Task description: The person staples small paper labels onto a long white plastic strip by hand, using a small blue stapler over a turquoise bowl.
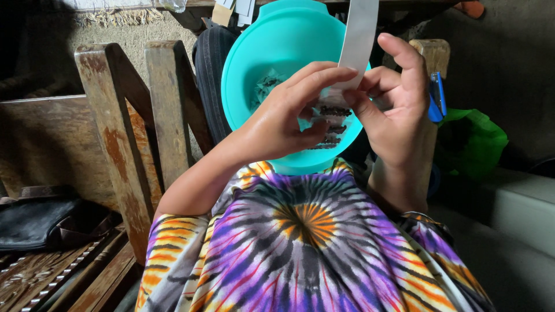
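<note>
A turquoise plastic bowl (272,46) rests on my lap above my tie-dye shirt, with small dark packets lying inside it. My left hand (283,115) hovers over the bowl and pinches the lower end of a long white paper strip (359,34) that rises past the top edge. My right hand (396,98) holds the same strip end from the other side, fingertips touching the left hand's. A blue stapler-like tool (437,97) sits behind my right hand, tucked against the palm side.
A worn wooden chair frame (115,133) stands at the left, with a black bag (46,222) on the carved seat below. A green plastic bag (471,141) lies at the right beside a grey ledge (520,214).
</note>
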